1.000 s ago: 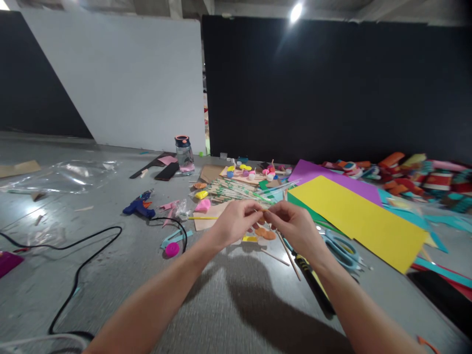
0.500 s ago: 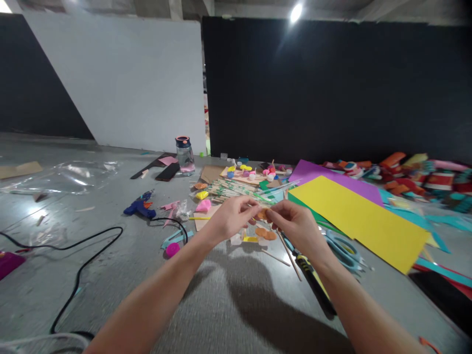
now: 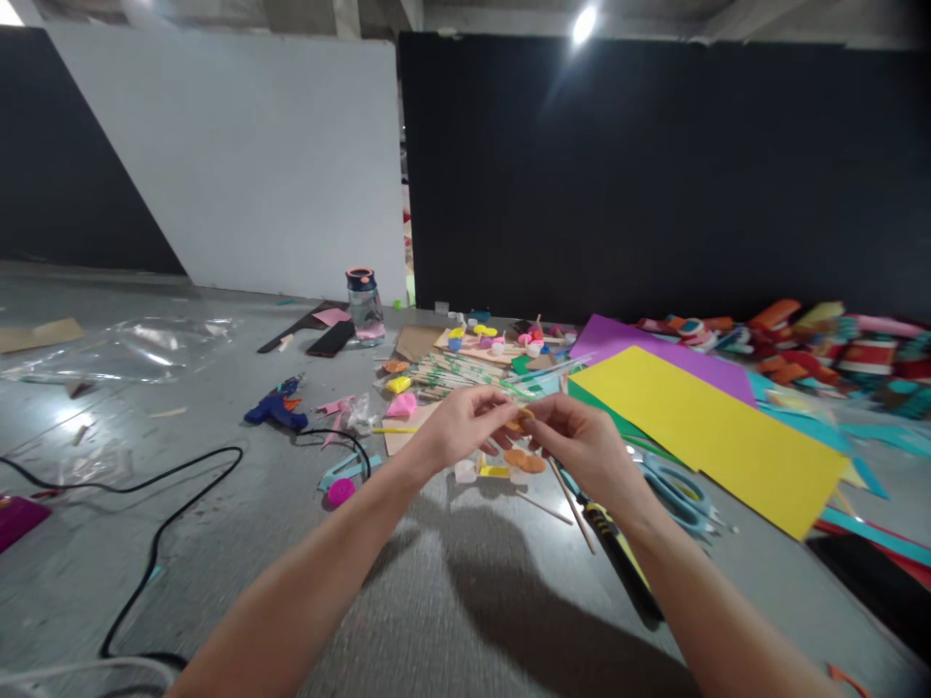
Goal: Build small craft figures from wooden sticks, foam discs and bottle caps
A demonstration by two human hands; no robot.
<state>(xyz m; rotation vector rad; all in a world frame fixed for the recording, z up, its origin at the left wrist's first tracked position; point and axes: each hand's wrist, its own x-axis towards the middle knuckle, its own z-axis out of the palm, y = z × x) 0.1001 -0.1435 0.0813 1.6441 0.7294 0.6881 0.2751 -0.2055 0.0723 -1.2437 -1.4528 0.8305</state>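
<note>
pinching one orange piece (image 3: 521,419) with the fingers (image 3: 498,419) of left hand (image 3: 464,425) and right hand (image 3: 580,436)

Between the fingertips of my left hand (image 3: 464,427) and my right hand (image 3: 580,438) I hold a small, thin orange piece (image 3: 519,420). It's tilted, its visible edge rounded; my fingers partly hide it.

Clock centred on the hands (image 3: 469,427), 12 facing away from the wearer. Disc (image 3: 521,419) between them; more discs (image 3: 525,460) close in at 6. On the bench (image 3: 407,630): stick bundle (image 3: 447,373) at 11, bottle (image 3: 366,315) at 10, glue gun (image 3: 277,411) at 9. Overlapping paper sheets (image 3: 705,436) at 3, scissors (image 3: 692,517) at 4, handled tool (image 3: 624,567) at 5. Panels (image 3: 655,174) behind everything, 10 to 2.
</note>
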